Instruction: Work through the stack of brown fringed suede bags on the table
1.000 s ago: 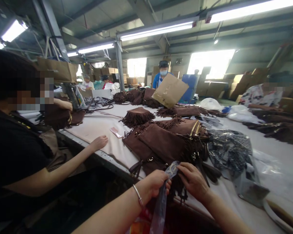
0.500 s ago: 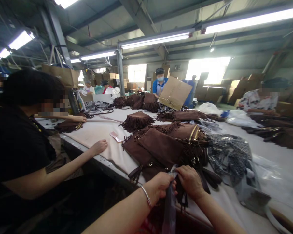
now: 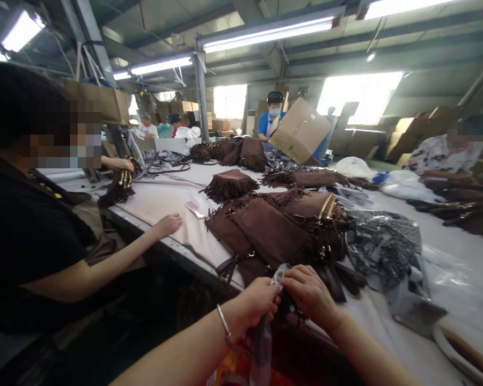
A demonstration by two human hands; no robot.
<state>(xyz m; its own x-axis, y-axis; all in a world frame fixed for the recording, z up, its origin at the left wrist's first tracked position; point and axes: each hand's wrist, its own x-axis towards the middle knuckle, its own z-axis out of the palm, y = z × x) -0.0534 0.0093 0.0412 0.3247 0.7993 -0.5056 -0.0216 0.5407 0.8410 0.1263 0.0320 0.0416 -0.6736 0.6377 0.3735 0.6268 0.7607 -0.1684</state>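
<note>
My left hand [image 3: 260, 301], with a bangle at the wrist, is closed around a long strip wrapped in clear plastic [image 3: 261, 348]. Its upper end pokes out above the fist and the rest hangs below the table edge. Close beside it, my right hand [image 3: 308, 288] pinches the plastic near that upper end; the fingertips are partly hidden. What lies inside the wrapping is hard to make out. Just beyond both hands lies a pile of brown fringed bags [image 3: 271, 228] with gold zips and metal rings. Dark straps [image 3: 348, 279] trail from the pile.
A clear plastic bag of dark small parts [image 3: 384, 241] and a tape roll [image 3: 462, 354] lie to the right. At left, a co-worker's arm [image 3: 116, 268] rests on the pale cloth. Across the table [image 3: 189, 177], another person holds a cardboard box [image 3: 301, 131].
Both my hands have shifted slightly left with the plastic-wrapped strip. The co-worker at left has lifted a brown fringed piece. The cardboard box across the table has turned.
</note>
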